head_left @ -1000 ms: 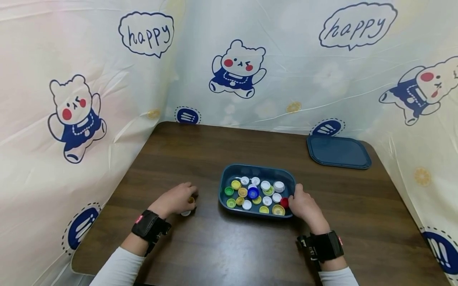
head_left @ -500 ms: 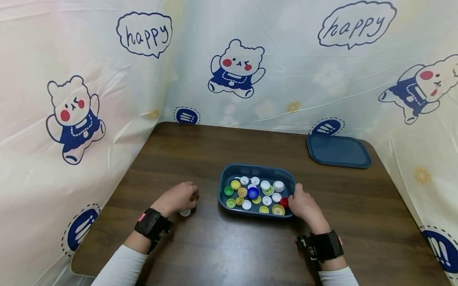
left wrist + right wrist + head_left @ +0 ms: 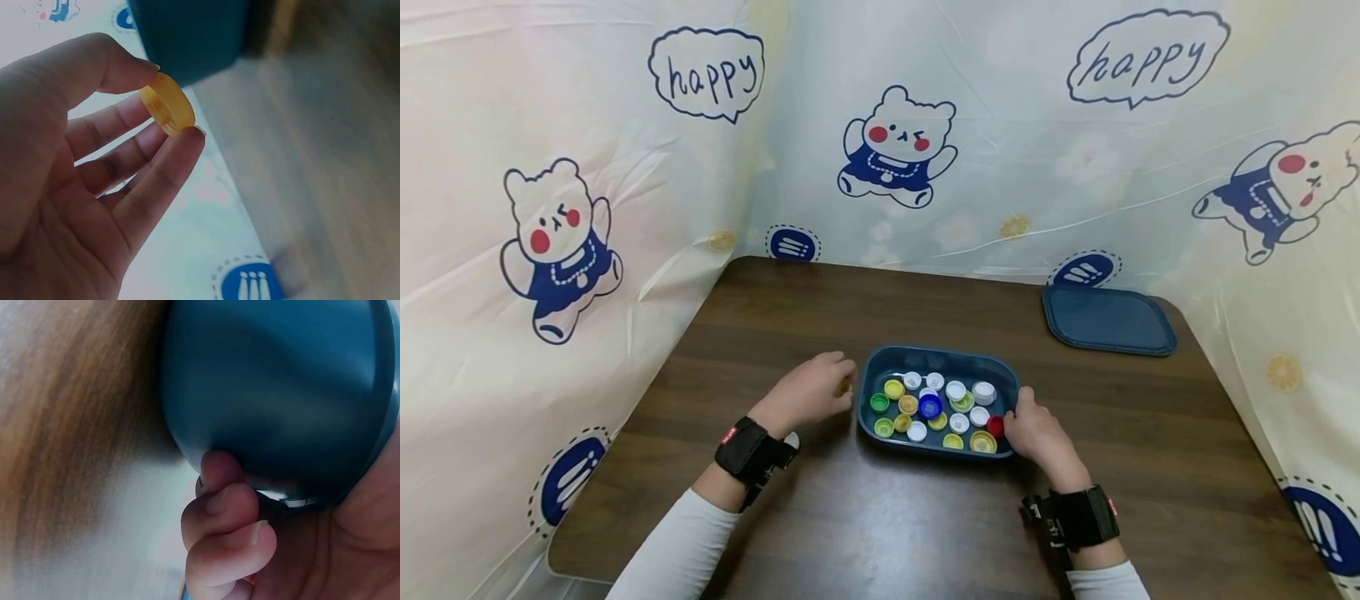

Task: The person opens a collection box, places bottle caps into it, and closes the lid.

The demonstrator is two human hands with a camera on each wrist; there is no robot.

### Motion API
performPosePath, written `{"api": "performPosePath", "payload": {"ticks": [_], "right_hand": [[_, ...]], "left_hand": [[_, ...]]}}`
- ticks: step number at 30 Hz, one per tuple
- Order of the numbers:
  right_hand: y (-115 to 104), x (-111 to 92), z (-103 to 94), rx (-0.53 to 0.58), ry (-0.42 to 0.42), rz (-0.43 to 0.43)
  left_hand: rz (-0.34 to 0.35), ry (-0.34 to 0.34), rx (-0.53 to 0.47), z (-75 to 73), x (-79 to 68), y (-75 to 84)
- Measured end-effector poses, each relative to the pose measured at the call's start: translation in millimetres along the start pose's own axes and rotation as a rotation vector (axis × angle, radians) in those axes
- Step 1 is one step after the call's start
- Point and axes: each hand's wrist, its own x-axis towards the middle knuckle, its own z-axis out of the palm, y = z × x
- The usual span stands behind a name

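Note:
My left hand [image 3: 805,390] pinches a yellow bottle cap [image 3: 169,105] between thumb and fingertip, just off the left end of a dark blue plastic box [image 3: 940,358]. In the left wrist view the cap is tilted, its hollow side partly showing. Inside the box lie several loose bottle caps: white, yellow, green, a blue cap [image 3: 929,406] and a red cap [image 3: 996,427]. The box's right end is gripped by my right hand [image 3: 1041,435]; the right wrist view shows curled fingers against its outer wall [image 3: 269,387]. A white cap [image 3: 792,440] lies on the table, partly hidden by my left wrist.
A flat dark blue lid [image 3: 1108,321] lies at the table's back right corner. The brown wooden table [image 3: 880,533] is bordered at the back and sides by a printed curtain [image 3: 985,167].
My left hand has risen from the table on the left and moved right towards the box, carrying the yellow bottle cap. My right hand and the box have stayed in place.

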Motion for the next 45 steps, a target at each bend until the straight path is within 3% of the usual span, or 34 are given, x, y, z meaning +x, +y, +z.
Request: {"api": "performPosePath", "payload": {"ticks": [4,11,25,33,45], "right_hand": [[0,0,2.4,0.002,-0.003,-0.001],[-1,-1,1.3,0.007,0.007,0.001],[0,-1,1.0,0.01,0.013,0.0],[0,-1,-1.8,0.012,0.01,-0.015],[-1,-1,-0.8,0.009,0.005,0.004]], "left_hand": [[0.011,-0.02,0.002,1.3,8.4,14.3],[0.124,-0.017,0.081,1.1,20.6,36.9],[0.227,-0.026,0.105,0.9,29.6,55.8],[0.17,-0.057,0.092,-1.1,28.9,56.9],[0.084,-0.008,0.063,-14.4,12.2,36.9]]}}
